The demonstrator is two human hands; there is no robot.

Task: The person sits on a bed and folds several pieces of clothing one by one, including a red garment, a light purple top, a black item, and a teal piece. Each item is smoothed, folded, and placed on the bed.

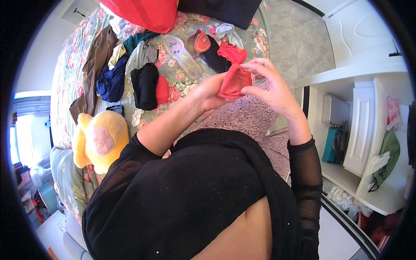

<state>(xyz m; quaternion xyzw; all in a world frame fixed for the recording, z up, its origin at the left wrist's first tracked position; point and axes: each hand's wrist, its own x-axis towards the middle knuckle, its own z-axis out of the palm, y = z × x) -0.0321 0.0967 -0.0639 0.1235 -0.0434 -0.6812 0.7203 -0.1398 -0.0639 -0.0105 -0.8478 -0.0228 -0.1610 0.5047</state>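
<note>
Over my lap, my left hand (212,92) is closed on a small red sock (236,81), which lies across its palm and fingers. My right hand (274,89) grips the sock's right side, thumb low and fingertips at the upper edge. Just beyond it, another piece of red fabric (232,52) rests on the bed, beside black cloth (215,56); whether it joins the held sock I cannot tell. A patterned insole (180,56) lies left of my hands, with a red insole-like piece (202,42) past it.
Left on the flowered bedspread (173,71) are a black bundle (144,86), a red cloth (162,90), navy cloth (112,80), brown trousers (96,65) and a yellow plush toy (102,138). A red bag (147,13) stands at the far side; an open white cabinet (362,130) is right.
</note>
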